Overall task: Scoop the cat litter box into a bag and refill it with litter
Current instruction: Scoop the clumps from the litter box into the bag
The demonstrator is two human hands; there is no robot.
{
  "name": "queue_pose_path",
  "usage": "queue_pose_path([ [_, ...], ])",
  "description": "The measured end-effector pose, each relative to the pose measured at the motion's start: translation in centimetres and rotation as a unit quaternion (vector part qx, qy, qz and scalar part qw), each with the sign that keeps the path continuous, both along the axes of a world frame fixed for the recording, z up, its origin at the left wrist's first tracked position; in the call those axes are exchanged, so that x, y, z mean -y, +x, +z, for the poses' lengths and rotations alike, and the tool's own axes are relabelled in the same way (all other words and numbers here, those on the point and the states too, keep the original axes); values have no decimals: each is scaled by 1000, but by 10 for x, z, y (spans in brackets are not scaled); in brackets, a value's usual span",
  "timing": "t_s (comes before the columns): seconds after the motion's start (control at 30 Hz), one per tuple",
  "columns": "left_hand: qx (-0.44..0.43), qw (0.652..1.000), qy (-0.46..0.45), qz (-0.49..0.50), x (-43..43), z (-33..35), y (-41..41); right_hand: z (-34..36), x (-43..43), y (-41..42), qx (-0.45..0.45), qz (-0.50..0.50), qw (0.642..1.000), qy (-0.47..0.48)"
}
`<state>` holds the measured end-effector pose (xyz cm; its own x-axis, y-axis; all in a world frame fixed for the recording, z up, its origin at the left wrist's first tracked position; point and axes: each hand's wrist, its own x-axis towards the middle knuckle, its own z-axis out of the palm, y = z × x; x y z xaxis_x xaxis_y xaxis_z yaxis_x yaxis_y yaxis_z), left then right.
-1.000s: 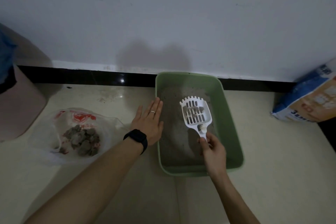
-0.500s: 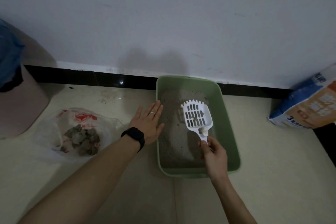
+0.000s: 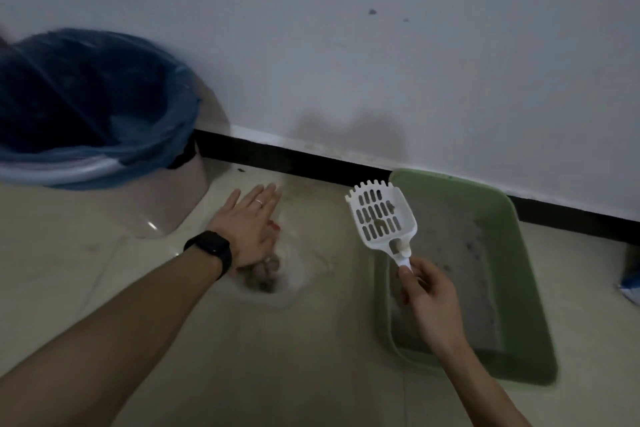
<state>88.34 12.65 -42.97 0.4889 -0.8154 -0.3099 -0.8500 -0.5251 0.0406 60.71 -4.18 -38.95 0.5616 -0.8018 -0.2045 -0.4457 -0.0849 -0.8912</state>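
Head view, right hand [image 3: 427,291] pinching scoop [image 3: 380,218] handle — teeth toward wall [image 3: 346,45], tilted left

Your view's dim & grey, low contrast. A soft double shadow sits on the white painted wall [image 3: 346,125] above the black skirting strip [image 3: 294,156]. Small glare spot on the pink plastic bin w/ blue liner [image 3: 152,225]; its rim is motion-smeared. The clear plastic bag w/ grey clumps [image 3: 298,274] is blurred too, while the white slotted plastic scoop [image 3: 381,218] reads fairly sharp.
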Motion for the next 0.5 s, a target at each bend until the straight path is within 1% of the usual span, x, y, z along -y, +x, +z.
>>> queue_pose_path([
  [0.13, -27, 998, 40, 42, -51, -11, 20, -6, -33, 42, -31, 93, 995, -15],
  [0.2, -39, 996, 53, 68, -67, -17, 27, -14, -46, 61, -68, 126, 989, -47],
  [0.27, -46, 994, 56, 86, -78, -22, 30, -22, -58, 77, -119, 173, 973, -91],
  [0.3, -48, 993, 55, 90, -82, -23, 31, -27, -63, 83, -148, 202, 960, -127],
  [0.33, -50, 993, 56, 91, -85, -24, 30, -31, -69, 87, -180, 235, 939, -177],
  [0.4, -53, 993, 59, 89, -89, -24, 30, -36, -79, 94, -231, 282, 881, -302],
  [0.47, -55, 993, 61, 81, -89, -24, 29, -39, -84, 96, -252, 291, 832, -400],
  [0.5, -55, 994, 58, 79, -89, -25, 29, -40, -84, 96, -256, 287, 819, -425],
])
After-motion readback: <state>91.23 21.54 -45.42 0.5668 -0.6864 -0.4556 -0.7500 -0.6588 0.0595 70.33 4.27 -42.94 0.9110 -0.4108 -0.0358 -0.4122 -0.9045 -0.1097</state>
